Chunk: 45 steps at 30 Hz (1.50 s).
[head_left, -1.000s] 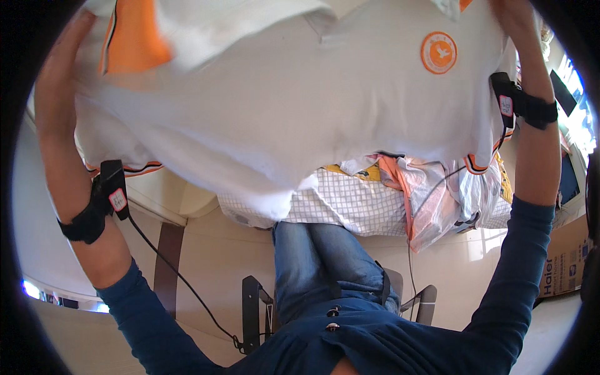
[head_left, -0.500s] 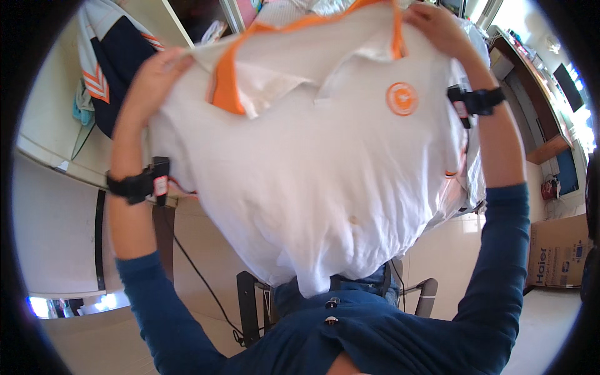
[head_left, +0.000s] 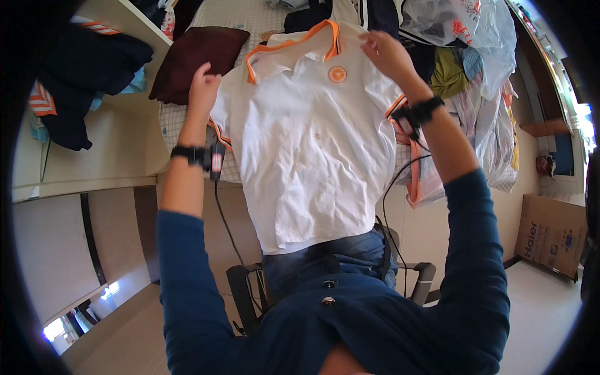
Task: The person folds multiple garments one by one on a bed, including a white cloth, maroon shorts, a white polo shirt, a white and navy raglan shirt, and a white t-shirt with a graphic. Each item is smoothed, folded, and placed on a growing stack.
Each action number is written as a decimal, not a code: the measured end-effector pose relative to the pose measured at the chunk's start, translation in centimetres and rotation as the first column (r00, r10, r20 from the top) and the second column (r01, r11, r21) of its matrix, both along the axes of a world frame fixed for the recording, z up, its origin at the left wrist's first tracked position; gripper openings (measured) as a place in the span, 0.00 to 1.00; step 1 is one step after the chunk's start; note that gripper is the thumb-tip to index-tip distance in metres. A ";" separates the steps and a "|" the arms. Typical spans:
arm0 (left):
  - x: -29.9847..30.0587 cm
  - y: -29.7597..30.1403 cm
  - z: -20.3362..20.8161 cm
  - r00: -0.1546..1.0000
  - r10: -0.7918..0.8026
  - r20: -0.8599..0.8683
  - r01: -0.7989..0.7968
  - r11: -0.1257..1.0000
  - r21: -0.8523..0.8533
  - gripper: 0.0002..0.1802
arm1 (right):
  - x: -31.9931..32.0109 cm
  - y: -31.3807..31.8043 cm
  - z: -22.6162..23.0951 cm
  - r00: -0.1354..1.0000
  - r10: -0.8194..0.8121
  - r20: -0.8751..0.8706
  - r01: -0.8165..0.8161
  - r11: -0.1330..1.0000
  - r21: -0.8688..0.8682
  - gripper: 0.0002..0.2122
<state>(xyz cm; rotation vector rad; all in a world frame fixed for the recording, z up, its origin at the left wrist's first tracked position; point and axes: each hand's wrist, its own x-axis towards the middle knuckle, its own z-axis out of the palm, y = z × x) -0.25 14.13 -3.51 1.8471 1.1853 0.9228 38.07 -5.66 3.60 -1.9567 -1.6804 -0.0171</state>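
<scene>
A white short-sleeved polo shirt (head_left: 312, 150) with an orange collar and a round orange emblem lies spread out, front up. Its collar points away from me and its hem hangs over my lap. Beside the left shoulder of the shirt is my left hand (head_left: 204, 90), its thumb and fingers apart and holding nothing. My right hand (head_left: 390, 57) is at the other shoulder, fingers slightly bent and parted, tips close to the fabric; whether they touch it is hard to tell. Small creases and a faint brownish spot mark the shirt's middle.
The shirt rests on a checked cloth surface (head_left: 228, 172). A dark maroon cushion (head_left: 200, 62) lies at the far left, with dark clothes (head_left: 94, 69) on a shelf beyond. Clear plastic bags (head_left: 494, 94) and clothes crowd the right. A cardboard box (head_left: 550, 234) stands on the floor.
The shirt, held up by both hands before, has come down flat onto the checked surface. Both hands have loosened from its shoulders, and the cushion and bags have come into view.
</scene>
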 end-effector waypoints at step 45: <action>-13.0 -41.4 -9.4 0.858 0.512 0.038 -0.445 0.778 -0.444 0.21 | -20.3 -30.1 -11.1 0.943 0.267 -0.200 -0.317 0.902 -0.292 0.04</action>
